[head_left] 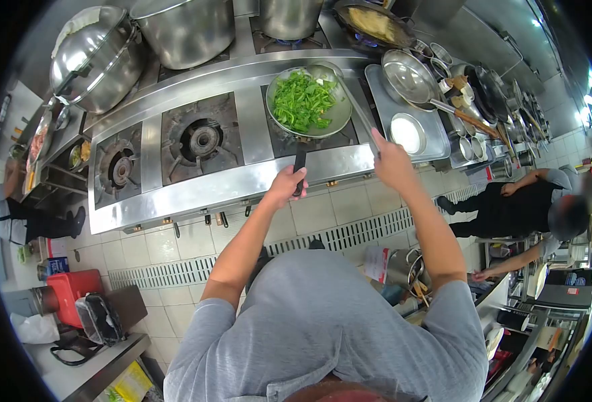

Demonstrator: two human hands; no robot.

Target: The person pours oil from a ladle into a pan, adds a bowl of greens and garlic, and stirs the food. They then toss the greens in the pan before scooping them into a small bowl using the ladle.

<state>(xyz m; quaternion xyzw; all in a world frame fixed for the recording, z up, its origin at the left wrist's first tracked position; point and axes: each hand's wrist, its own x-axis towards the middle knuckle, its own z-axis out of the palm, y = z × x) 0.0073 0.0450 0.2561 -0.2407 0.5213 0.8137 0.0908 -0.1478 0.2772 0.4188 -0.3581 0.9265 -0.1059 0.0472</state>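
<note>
A frying pan (340, 119) with a dark handle sits over a burner of the steel stove, heaped with chopped leafy greens (301, 100). My left hand (286, 185) is closed around the pan's handle. In my right hand (395, 163) is the long metal handle of a ladle (353, 100). The ladle's bowl rests at the pan's far right edge, beside the greens. To the right of the pan, nearest my right hand, a round container of white contents (407, 134) stands on a metal tray (435, 149).
Two bare burners (204, 137) lie left of the pan. Large steel pots (183, 33) line the back, and a wok (374, 27) with yellowish food sits over a flame. A strainer (406, 75) lies over the tray. Co-workers (503, 204) stand at right and far left.
</note>
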